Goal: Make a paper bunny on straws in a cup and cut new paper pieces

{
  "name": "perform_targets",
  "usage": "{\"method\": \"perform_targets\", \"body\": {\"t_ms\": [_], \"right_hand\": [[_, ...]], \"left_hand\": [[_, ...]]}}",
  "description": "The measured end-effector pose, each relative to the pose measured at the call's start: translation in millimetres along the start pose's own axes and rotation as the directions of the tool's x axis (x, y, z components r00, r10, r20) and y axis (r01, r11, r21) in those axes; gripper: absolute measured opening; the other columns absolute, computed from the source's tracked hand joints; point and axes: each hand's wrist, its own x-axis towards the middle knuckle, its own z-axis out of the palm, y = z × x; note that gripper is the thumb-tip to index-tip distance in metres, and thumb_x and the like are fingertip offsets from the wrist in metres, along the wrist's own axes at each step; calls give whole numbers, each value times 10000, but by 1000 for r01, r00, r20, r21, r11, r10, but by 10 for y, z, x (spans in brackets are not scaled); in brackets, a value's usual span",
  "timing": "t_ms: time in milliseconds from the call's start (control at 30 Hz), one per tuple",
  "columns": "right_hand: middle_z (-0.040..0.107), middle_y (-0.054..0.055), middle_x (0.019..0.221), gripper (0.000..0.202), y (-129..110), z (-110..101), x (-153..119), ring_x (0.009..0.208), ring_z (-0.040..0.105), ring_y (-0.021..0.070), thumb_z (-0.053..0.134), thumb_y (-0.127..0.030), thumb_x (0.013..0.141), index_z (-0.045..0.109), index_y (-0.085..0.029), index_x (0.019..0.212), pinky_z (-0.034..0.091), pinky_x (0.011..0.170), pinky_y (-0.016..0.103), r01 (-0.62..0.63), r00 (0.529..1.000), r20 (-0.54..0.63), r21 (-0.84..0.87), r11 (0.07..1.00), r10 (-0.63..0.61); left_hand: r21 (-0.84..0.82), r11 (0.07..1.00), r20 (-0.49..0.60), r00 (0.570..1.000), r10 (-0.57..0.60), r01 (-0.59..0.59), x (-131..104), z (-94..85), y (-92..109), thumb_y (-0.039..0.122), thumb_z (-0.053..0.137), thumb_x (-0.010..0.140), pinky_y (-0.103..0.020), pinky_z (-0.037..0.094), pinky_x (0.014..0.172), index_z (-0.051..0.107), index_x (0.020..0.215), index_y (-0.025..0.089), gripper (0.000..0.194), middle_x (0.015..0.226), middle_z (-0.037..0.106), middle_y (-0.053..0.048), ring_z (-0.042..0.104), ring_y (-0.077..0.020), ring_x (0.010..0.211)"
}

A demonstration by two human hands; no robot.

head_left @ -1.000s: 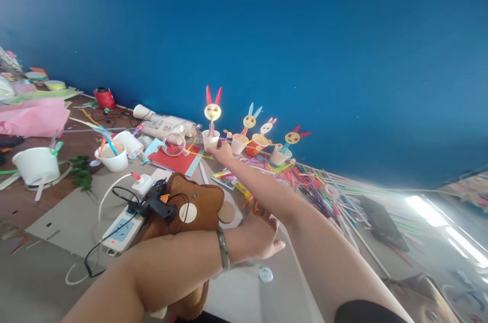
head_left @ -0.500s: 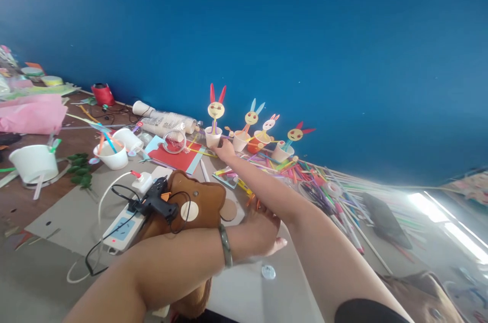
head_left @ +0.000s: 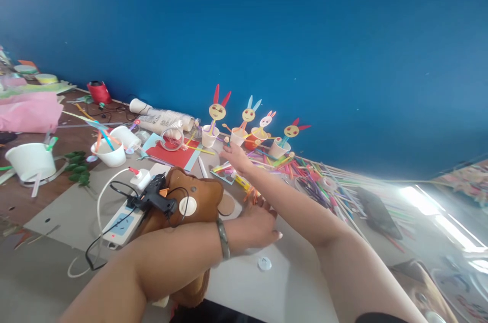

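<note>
My right hand (head_left: 237, 157) reaches to the back of the table, fingers apart and holding nothing. It is just in front of a row of paper cups with rabbit figures on stems. The left-end white cup (head_left: 210, 137) carries a round face with red ears (head_left: 217, 111) and stands apart from my fingers. Beside it are a blue-eared rabbit (head_left: 248, 114), a pink-eared rabbit (head_left: 265, 121) and another red-eared rabbit (head_left: 292, 131). My left hand (head_left: 257, 224), below a bangle (head_left: 223, 239), rests palm down with fingers spread near orange strips (head_left: 251, 194).
A black glue gun (head_left: 156, 198) lies over a white power strip (head_left: 120, 224) and a brown felt piece (head_left: 196, 188). White cups (head_left: 31, 161) and stacked cups (head_left: 162, 122) are at left. Colored sticks (head_left: 316, 181) spread rightward. A small white disc (head_left: 264, 263) is near the front.
My right hand has let go of the left-end rabbit cup and drawn back to the right. That rabbit now leans slightly more rightward. My left hand has flattened a little, and the view has shifted slightly.
</note>
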Motion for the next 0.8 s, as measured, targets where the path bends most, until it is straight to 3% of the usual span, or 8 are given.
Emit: {"method": "perform_targets", "body": {"t_ms": [67,133,233,300,400,567,800], "right_hand": [[674,184,1276,805,-76,-59,-143,1254,608,322,717,-294,749,416,-156,1483,564,926,435,-29,1000,-2,-137,990,30],[696,167,1233,805,-193,-106,-261,1199,634,326,706,-285,780,387,-165,1510,544,937,426,37,999,-18,-429,903,-49],[749,129,1082,592,-404,-85,-325,1069,682,319,597,-329,910,456,-212,1473,511,927,415,153,982,59,-802,577,-178],[747,146,1091,496,-532,4,-272,1021,698,316,477,-354,987,465,-208,1462,514,875,402,205,974,149,-900,384,-171],[738,167,1123,525,-672,186,-91,1054,693,316,430,-337,1011,380,-197,1514,515,859,385,281,958,260,-936,214,-119],[722,181,1172,521,-762,357,196,1096,685,298,361,-251,1026,319,-137,1532,517,893,381,299,954,291,-940,165,-71],[702,197,1213,440,-738,270,381,1160,654,294,370,-217,1013,458,-134,1436,471,988,402,273,962,268,-941,198,-54]], "left_hand": [[0,1000,-4,1000,3,-3,13,27,-15,483,504,902,-618,174,1190,464,1456,137,654,1461,486,-198,376,-390,1386],[8,1000,-8,1000,0,0,19,39,-16,486,508,899,-611,176,1190,484,1439,144,640,1426,520,-192,374,-389,1386],[43,999,-8,1000,-1,2,18,35,-1,494,490,918,-591,175,1194,484,1433,141,624,1412,534,-186,346,-380,1408],[75,997,3,1000,-13,13,17,30,9,493,478,936,-581,183,1192,464,1441,134,620,1446,506,-186,347,-371,1409],[99,995,21,1000,-22,20,17,36,6,497,469,954,-567,226,1174,454,1433,120,610,1467,485,-199,387,-364,1381],[94,995,1,1000,-17,17,19,61,-16,499,513,944,-520,321,1125,533,1340,127,544,1351,583,-184,476,-345,1302],[166,986,13,1000,26,-27,8,10,-1,503,489,952,-521,333,1120,598,1267,110,515,1323,590,-178,485,-364,1292]]}}
